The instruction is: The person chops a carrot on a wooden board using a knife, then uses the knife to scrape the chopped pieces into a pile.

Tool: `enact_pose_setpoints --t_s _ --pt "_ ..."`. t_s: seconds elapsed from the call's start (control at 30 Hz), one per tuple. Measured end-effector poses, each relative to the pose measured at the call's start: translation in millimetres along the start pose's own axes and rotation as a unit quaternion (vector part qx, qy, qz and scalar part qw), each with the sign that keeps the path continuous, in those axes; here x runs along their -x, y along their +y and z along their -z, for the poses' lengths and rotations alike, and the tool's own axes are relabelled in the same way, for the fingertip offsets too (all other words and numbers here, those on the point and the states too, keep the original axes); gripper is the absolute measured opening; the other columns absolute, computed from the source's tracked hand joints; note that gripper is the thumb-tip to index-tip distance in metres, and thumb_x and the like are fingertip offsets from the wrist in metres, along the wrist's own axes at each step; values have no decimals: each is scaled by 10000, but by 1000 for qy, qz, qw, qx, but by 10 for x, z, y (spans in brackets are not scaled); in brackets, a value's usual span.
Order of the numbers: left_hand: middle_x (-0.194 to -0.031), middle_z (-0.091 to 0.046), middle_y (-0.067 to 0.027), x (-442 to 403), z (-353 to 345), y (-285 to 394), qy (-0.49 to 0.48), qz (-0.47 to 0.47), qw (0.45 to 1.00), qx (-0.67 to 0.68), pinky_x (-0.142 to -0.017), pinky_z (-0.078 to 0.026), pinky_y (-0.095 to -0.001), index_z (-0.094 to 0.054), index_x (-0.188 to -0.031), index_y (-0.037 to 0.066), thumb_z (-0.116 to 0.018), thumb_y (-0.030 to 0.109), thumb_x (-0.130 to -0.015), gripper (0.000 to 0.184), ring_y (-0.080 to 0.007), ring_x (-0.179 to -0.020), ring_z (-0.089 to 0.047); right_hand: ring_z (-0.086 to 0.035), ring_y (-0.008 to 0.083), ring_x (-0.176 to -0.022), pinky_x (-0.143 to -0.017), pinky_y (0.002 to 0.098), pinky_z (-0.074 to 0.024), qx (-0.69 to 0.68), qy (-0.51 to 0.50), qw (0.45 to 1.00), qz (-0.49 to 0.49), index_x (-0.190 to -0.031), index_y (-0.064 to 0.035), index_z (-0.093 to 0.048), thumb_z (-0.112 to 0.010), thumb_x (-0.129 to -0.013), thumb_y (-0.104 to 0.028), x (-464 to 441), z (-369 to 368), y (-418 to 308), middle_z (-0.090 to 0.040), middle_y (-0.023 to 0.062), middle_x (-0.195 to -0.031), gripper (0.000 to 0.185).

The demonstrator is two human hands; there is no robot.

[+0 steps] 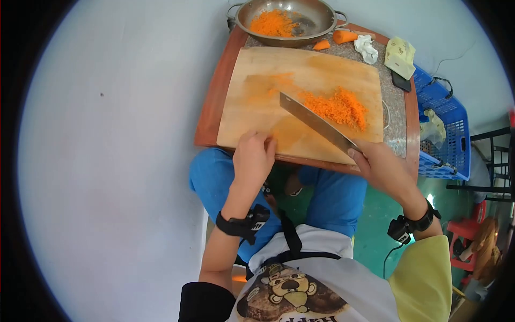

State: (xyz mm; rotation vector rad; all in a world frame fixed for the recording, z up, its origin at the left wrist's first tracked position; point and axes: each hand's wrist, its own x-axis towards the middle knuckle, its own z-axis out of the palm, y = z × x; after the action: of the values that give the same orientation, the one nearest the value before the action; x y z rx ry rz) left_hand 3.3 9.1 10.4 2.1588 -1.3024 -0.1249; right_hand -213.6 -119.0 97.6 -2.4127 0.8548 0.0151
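A wooden cutting board lies on the table, with a heap of finely chopped carrot on its right half and orange smears about it. My right hand is closed round the handle of a wide cleaver at the board's near right edge. The blade points up and left across the board, its tip left of the heap. My left hand rests at the board's near left edge, fingers curled together; whether anything is in them is hidden.
A metal pan with shredded carrot stands behind the board. Carrot pieces, a crumpled tissue, a tissue pack and a phone are to its right. A blue crate stands right of the table.
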Motion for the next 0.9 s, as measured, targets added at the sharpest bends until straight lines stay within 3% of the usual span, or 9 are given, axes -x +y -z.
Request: enact_pose_setpoints --t_s 0.17,0.27,0.43,0.63,0.9 --pt "-760 -596 -147 -23 -158 35 43 42 996 71 -634 -472 -368 -648 -802 -6 -642 102 -771 113 -284 -677 -592 -585 396 -743 -659 463 -459 18 13 1000 7 -997 -33 -577 -499 -883 -159 0 -148 -136 -605 205 -771 186" --pt "-711 -591 -140 -10 -217 66 57 19 997 57 -620 -467 -363 -650 -789 -3 -647 106 -768 111 -278 -660 -589 -586 393 -746 -656 456 -461 15 18 1000 11 -1000 -30 -580 -505 -881 -147 -12 -206 -160 -607 200 -784 183" --pt "-691 -615 -150 -14 -231 76 45 106 985 126 -613 -477 -359 -653 -784 -5 -653 112 -751 122 -283 -642 -600 -587 392 -744 -651 450 -466 1 28 999 16 -995 -28 -596 -515 -873 -121 -39 -247 -161 -610 203 -806 174" --pt "-685 -633 -160 -63 -271 73 81 73 993 48 -609 -491 -367 -662 -796 -8 -624 107 -757 127 -298 -632 -625 -590 393 -734 -653 449 -471 -1 29 999 22 -997 -29 -607 -532 -865 -123 -70 -199 -160 -612 206 -788 179" --pt "-661 -629 -167 -131 -202 78 22 101 993 63 -619 -500 -365 -671 -783 -11 -609 119 -758 146 -303 -628 -631 -594 386 -733 -639 452 -471 30 18 999 34 -999 -57 -609 -530 -867 -137 -111 -180 -132 -617 192 -774 173"
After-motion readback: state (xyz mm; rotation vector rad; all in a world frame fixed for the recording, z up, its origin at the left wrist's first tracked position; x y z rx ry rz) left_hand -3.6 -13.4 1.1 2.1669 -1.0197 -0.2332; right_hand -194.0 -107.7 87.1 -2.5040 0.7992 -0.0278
